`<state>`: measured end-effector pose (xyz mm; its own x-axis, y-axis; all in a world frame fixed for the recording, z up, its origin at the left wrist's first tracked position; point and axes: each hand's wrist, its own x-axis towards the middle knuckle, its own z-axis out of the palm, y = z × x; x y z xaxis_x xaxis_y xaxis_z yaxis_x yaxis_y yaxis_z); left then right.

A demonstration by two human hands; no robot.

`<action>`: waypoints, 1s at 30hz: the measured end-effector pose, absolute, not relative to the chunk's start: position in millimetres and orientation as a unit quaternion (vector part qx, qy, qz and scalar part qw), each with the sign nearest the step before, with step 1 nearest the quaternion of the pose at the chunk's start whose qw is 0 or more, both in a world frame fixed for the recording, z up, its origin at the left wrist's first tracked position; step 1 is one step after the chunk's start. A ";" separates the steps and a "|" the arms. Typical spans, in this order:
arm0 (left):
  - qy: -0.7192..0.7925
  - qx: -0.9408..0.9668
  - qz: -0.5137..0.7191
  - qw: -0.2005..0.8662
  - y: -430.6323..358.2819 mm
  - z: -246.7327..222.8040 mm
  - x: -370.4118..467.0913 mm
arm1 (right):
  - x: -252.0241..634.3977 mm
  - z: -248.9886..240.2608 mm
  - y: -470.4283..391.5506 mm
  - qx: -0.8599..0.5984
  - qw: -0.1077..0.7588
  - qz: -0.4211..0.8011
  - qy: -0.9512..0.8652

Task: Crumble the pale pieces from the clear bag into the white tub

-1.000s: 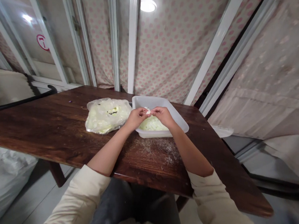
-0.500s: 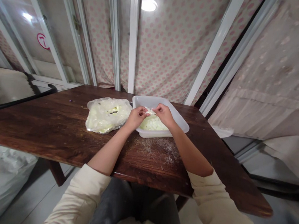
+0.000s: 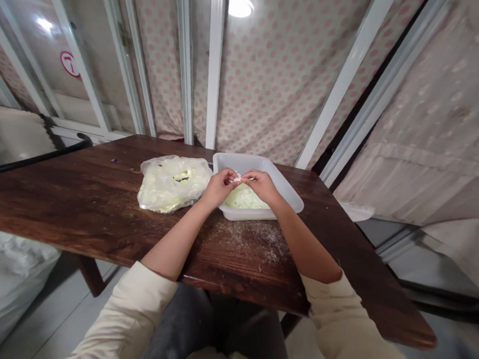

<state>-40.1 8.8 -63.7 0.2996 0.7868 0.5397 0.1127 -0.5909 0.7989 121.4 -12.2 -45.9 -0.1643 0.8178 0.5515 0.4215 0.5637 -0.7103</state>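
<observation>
Dark wooden table [image 3: 120, 212]; small white piece [image 3: 238, 177] between both hands' fingertips [image 3: 243, 181].

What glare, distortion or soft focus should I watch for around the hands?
Head view: the round light is blown out but well clear of the hands; wide-angle stretch likely exaggerates the slant of the white frame; the pale piece between left hand and right hand is too small and soft to make out.
</observation>
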 end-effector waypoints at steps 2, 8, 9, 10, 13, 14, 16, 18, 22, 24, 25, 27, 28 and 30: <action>0.310 0.731 0.505 0.339 8.2 -63.1 -39.8 | 122.2 -45.4 -11.7 -0.428 0.502 0.191 -0.727; 0.326 0.732 0.494 0.339 6.5 -60.9 -40.0 | 123.8 -47.3 -10.1 -0.455 0.534 0.174 -0.691; 0.325 0.733 0.492 0.338 6.0 -60.5 -40.2 | 123.9 -47.7 -10.1 -0.456 0.533 0.172 -0.692; 0.324 0.735 0.491 0.337 5.5 -60.0 -40.3 | 123.9 -48.0 -10.2 -0.458 0.530 0.171 -0.693; 0.322 0.740 0.490 0.329 4.3 -58.9 -40.9 | 123.8 -48.3 -10.7 -0.475 0.523 0.162 -0.689; 0.323 0.742 0.490 0.324 4.2 -58.7 -41.1 | 123.8 -48.4 -10.8 -0.485 0.521 0.158 -0.684; 0.327 0.745 0.490 0.313 4.6 -58.7 -41.4 | 124.2 -49.1 -10.4 -0.499 0.516 0.157 -0.678; 0.330 0.748 0.486 0.309 5.2 -58.9 -41.5 | 125.2 -50.3 -9.2 -0.496 0.512 0.170 -0.680; 0.340 0.751 0.477 0.306 5.0 -58.5 -41.4 | 128.2 -52.0 -6.7 -0.493 0.506 0.165 -0.688; 0.344 0.751 0.475 0.303 4.4 -58.3 -41.3 | 129.4 -51.3 -6.4 -0.503 0.508 0.142 -0.685; 0.346 0.752 0.474 0.301 4.2 -58.3 -41.4 | 129.7 -50.6 -6.6 -0.506 0.513 0.133 -0.681; 0.346 0.755 0.472 0.297 4.1 -58.6 -41.5 | 129.8 -49.1 -7.3 -0.506 0.522 0.117 -0.677; 0.345 0.756 0.471 0.295 4.2 -58.9 -41.6 | 129.6 -48.4 -7.8 -0.506 0.522 0.110 -0.677; 0.346 0.757 0.471 0.292 4.5 -59.2 -41.8 | 128.9 -47.4 -8.9 -0.509 0.513 0.105 -0.683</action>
<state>-41.8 4.5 -59.2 0.3180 0.7986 0.5111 0.2481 -0.5903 0.7681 128.9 -8.9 -47.4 0.0450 0.8031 0.5942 0.5874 0.4598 -0.6660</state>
